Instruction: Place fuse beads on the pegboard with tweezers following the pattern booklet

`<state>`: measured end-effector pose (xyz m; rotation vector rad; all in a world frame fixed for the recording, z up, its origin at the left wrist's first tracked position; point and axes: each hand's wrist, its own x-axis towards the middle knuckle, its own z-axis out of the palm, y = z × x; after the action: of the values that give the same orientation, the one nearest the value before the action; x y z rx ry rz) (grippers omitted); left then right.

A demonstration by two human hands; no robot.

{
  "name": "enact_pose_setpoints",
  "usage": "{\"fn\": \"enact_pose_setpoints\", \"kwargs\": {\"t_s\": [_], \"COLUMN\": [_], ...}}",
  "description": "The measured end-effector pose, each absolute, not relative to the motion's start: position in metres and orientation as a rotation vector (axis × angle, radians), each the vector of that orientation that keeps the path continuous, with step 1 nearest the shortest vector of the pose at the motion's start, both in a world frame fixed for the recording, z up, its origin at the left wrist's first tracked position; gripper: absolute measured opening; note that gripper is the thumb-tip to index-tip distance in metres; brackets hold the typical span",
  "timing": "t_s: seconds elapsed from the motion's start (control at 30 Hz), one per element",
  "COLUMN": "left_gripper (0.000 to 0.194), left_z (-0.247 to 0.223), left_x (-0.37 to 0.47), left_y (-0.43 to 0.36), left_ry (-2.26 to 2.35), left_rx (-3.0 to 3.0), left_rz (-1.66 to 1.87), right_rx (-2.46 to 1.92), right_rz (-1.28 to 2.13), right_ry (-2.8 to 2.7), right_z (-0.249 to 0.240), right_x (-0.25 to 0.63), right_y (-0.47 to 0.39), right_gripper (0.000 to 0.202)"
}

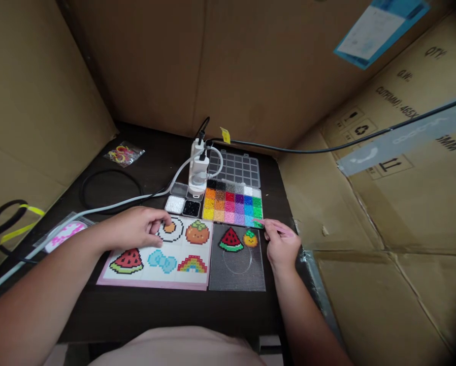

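Observation:
My right hand is closed around pink tweezers, whose tip reaches the green beads at the front right corner of the sectioned bead box. Over the pattern sheet, my left hand hovers or rests with fingers bent and thumb apart, beside the fried-egg picture; it holds nothing visible. The sheet also shows a watermelon, a persimmon, a bow and a rainbow. To its right lies a clear pegboard bearing a bead watermelon slice and a small orange bead fruit.
A small case of white and black beads sits left of the bead box. Behind it stands a white power strip with cables. An open clear lid, a bag of coloured bands and cardboard walls surround the work.

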<state>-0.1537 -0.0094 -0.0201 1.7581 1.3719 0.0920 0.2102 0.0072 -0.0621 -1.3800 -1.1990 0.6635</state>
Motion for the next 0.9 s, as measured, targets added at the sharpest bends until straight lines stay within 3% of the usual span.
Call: {"fn": "enact_pose_setpoints", "kwargs": {"t_s": [0.57, 0.9], "left_gripper": [0.034, 0.035], "left_z": [-0.022, -0.024], "left_x": [-0.154, -0.155], "left_y": [-0.009, -0.010], "left_ry": [1.389, 1.388], "left_rx": [1.804, 1.792], "left_rz": [0.070, 0.087], "right_rx": [-1.410, -1.428], "right_rz": [0.686, 0.692], "right_ry": [-1.338, -1.332], "right_z": [-0.051, -0.052], "right_x": [0.206, 0.206], "right_y": [0.004, 0.005], "right_gripper": [0.013, 0.017]}}
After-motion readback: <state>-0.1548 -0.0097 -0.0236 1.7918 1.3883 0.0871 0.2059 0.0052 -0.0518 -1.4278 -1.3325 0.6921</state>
